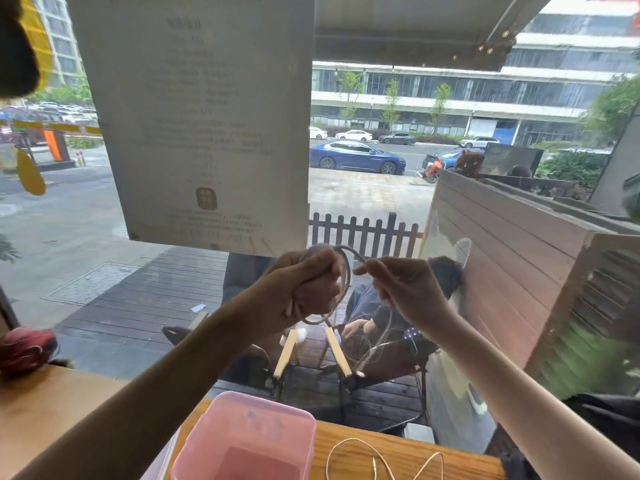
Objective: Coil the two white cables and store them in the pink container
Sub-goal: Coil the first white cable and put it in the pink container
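Observation:
My left hand [304, 289] is raised in front of the window and grips a coil of white cable [341, 292], whose loops stick out above and below my fist. My right hand [401, 289] pinches the free run of the same cable just to the right of the coil; the tail hangs down from it toward the table. A second white cable [381, 459] lies loose on the wooden table at the bottom. The pink container [249, 438] stands open on the table below my hands, to the left of that cable.
The wooden table [52, 403] runs along a big window. A paper sign [204, 116] hangs on the glass just behind my hands. A red object [26, 348] sits at the table's left edge. Outside are chairs, a seated person and a street.

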